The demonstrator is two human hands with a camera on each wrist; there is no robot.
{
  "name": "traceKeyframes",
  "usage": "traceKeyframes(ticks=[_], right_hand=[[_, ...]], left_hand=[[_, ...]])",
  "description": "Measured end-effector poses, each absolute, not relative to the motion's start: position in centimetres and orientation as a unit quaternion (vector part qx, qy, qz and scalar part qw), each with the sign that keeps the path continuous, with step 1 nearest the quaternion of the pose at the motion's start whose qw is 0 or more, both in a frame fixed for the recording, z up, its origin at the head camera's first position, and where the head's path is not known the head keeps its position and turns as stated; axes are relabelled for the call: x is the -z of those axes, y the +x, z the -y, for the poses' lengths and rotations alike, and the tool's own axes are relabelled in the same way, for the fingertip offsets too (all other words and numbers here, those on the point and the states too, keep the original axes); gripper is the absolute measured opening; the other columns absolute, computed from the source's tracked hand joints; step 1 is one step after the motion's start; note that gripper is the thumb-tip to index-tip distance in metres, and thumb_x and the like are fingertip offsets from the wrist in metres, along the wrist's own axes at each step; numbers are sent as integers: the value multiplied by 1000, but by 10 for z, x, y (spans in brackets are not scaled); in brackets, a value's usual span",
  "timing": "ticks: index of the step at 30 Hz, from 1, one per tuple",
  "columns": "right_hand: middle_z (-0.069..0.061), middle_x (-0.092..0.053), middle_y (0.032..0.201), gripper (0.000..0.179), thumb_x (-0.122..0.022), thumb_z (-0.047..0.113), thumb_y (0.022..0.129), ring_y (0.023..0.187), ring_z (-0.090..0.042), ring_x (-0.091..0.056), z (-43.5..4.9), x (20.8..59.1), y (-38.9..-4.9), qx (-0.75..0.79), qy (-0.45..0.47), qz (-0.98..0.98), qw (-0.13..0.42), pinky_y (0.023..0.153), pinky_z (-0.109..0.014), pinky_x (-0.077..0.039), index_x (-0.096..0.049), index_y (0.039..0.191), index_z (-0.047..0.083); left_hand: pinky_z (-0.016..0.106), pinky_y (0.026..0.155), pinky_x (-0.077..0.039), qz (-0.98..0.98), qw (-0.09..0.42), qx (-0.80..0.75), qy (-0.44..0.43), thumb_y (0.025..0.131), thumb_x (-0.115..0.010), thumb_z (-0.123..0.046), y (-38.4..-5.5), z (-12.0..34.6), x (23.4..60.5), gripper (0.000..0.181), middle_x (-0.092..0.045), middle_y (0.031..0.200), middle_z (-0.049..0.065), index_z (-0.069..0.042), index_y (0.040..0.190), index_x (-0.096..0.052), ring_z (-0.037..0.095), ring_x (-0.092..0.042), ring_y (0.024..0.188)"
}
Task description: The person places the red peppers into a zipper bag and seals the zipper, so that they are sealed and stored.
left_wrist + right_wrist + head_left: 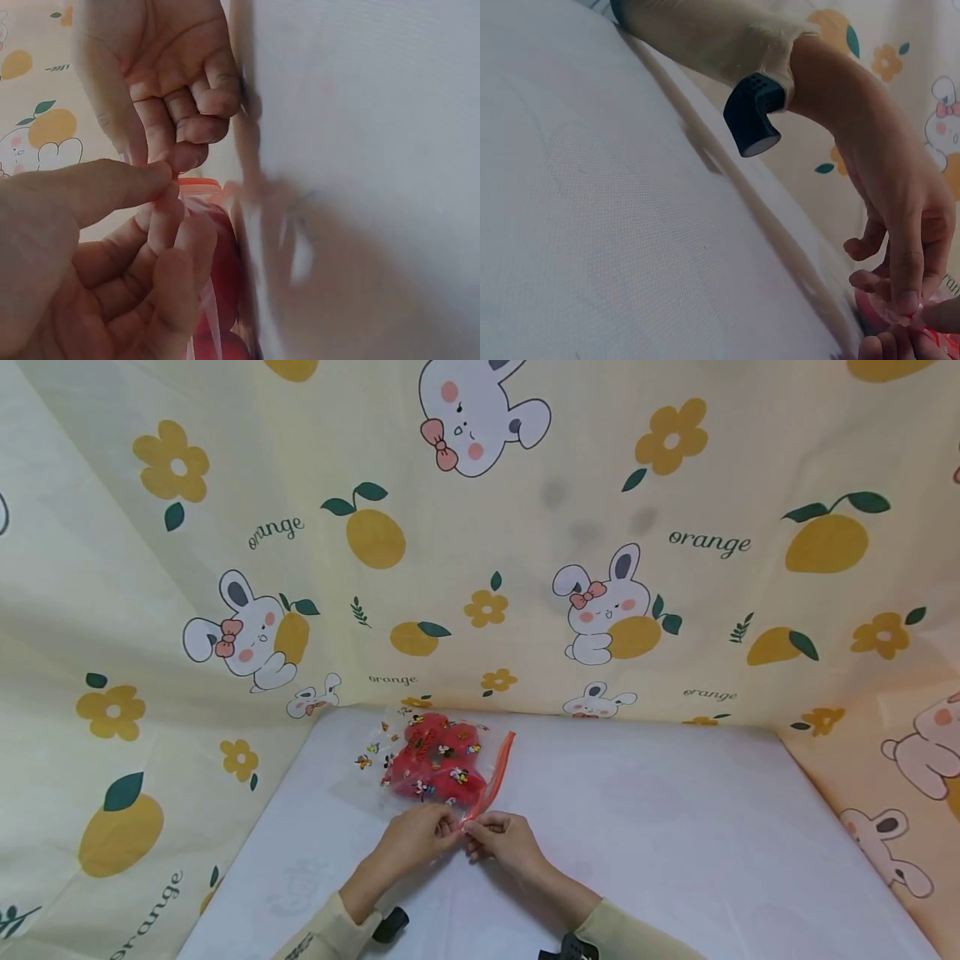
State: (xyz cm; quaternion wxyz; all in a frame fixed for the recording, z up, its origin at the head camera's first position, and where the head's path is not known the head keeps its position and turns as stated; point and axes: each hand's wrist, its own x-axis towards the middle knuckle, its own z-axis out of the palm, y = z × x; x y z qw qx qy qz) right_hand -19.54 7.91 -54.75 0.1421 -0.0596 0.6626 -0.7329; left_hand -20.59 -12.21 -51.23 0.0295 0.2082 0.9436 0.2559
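Note:
A clear zip bag point(442, 758) printed with small cartoon figures lies on the table, with soft-looking red contents point(431, 752) inside. A red-orange zip strip point(498, 772) runs along its right side. At the near end of that strip, my left hand point(416, 837) pinches the bag's edge between thumb and fingers. Right beside it, my right hand point(510, 843) pinches the same end, the fingertips of both hands almost meeting. In the left wrist view, my right hand point(169, 75) faces palm outward with curled fingers. The pinched bit of plastic is mostly hidden by fingertips.
The white-covered table point(660, 827) extends right and toward me. A cream curtain point(525, 527) with rabbits and oranges rises behind and on both sides. A dark wrist camera point(392, 925) sits on the left sleeve, another point(573, 947) on the right.

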Motion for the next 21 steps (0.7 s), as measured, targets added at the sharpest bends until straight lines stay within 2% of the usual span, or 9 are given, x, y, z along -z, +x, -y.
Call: traceKeyframes(ticks=[9, 15, 21], right_hand=[[-15, -78, 90, 24, -71, 13, 105, 68, -11, -70, -79, 544, -196, 723, -48, -676, 136, 67, -25, -60, -73, 107, -11], [-18, -78, 91, 24, -70, 16, 106, 68, -12, -70, -80, 543, -198, 711, -50, -688, 136, 65, -24, -57, -73, 107, -8], [-13, -76, 84, 21, -69, 10, 105, 66, -11, -69, -82, 545, -205, 722, -38, -678, 131, 63, -24, -57, -72, 103, -10]], left_hand=[[26, 60, -43, -931, 24, -280, 234, 93, -79, -18, -206, 119, 510, 13, -58, 80, -8, -18, 92, -67, 5, -49, 70], [26, 62, -42, -919, 10, -306, 247, 91, -77, -10, -204, 118, 506, 15, -56, 80, -5, -16, 89, -64, 7, -49, 72], [27, 64, -41, -916, 16, -313, 250, 94, -77, -10, -204, 118, 506, 19, -56, 81, -5, -18, 88, -61, 6, -48, 74]])
